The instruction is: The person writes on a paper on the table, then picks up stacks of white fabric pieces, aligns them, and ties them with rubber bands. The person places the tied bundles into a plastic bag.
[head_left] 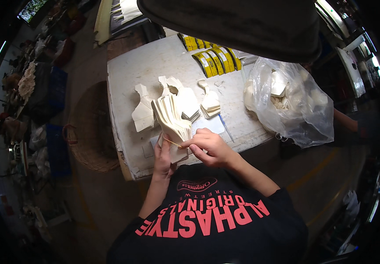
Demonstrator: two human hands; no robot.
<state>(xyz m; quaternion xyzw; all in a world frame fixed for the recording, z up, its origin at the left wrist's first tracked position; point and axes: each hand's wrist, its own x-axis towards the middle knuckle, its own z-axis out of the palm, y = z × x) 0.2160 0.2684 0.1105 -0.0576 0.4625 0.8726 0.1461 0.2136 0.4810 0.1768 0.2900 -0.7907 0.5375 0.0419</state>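
Note:
My left hand [162, 159] grips the lower end of a thick stack of cream-coloured cut pieces [171, 118], whose upper ends fan apart. A thin rubber band [172, 142] crosses the stack near its lower end. The fingers of my right hand [209, 147] pinch that band at the stack's right side and stretch it. Just beyond lie similar stacks of cream pieces with narrow necks: one at the left [143, 112], one behind [187, 100] and a smaller one at the right [209, 104]. Under the small stack is a white sheet [216, 126] beside a blue pen-like stick [225, 123].
A clear plastic bag [302, 103] of cream pieces stands at the table's right. Yellow-and-black curved bundles [216, 60] lie at the back of the white table [126, 79]. Left of it stands a wicker basket [89, 154]. Another person's forearm [344, 120] shows far right. A dark shape covers the top.

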